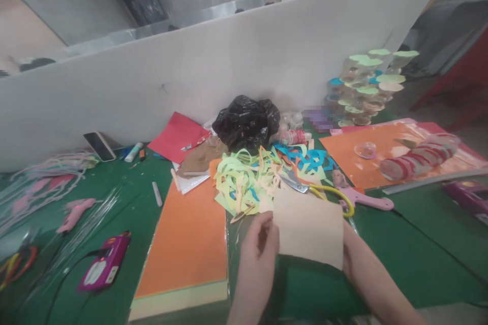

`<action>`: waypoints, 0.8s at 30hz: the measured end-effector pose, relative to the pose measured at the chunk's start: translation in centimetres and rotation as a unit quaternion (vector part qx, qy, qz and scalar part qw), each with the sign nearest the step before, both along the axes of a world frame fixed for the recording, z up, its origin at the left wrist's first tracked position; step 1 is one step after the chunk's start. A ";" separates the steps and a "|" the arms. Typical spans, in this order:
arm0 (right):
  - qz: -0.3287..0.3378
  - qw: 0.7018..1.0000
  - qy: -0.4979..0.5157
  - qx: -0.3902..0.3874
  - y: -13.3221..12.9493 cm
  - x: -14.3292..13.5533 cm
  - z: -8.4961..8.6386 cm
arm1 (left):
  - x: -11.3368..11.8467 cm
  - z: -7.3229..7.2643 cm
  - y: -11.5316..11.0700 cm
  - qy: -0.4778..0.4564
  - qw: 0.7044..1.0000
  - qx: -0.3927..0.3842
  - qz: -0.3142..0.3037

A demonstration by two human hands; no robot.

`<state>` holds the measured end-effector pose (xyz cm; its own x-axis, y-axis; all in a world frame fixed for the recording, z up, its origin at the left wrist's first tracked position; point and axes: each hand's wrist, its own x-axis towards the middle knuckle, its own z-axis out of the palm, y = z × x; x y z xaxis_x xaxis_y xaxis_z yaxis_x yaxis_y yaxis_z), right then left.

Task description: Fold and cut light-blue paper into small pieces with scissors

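A cream sheet of paper is raised above the green table, between my two hands. My left hand pinches its left edge, with fingers curled. At the right edge, my right hand grips the sheet, its fingers mostly hidden behind the paper. Just beyond the paper's top edge lie scissors with yellow handles. A heap of pale green paper scraps is in front of my left hand, with blue paper scraps farther right.
Left of my hands lies a stack of orange sheets. Glue guns rest on both sides, with cords. A black plastic bag sits by the white partition. A red-striped bottle lies at right.
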<state>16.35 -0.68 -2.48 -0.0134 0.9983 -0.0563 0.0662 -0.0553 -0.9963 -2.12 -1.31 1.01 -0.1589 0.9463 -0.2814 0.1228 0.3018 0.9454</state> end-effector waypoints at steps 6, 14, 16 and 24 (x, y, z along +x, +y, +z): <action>0.043 0.945 -0.251 0.205 3.6 3.4 1.2 | -1.9 0.1 2.7 -0.070 0.997 -0.016 -0.023; 0.131 0.751 -0.428 0.485 11.3 3.3 1.9 | -3.1 0.0 10.5 -0.027 0.990 0.058 -0.129; 0.136 0.745 -0.432 0.491 12.5 2.8 1.8 | -3.2 -1.0 12.0 -0.028 0.981 0.078 -0.176; 0.159 0.757 -0.412 0.482 13.4 1.9 -0.1 | -2.3 -5.5 13.0 -0.077 0.970 0.121 -0.197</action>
<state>18.22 12.74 -2.58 -0.6185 0.5352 0.5753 0.5444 0.8198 -0.1774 -4.46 11.71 -4.54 0.2539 0.9666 -0.0353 0.0351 0.0272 0.9990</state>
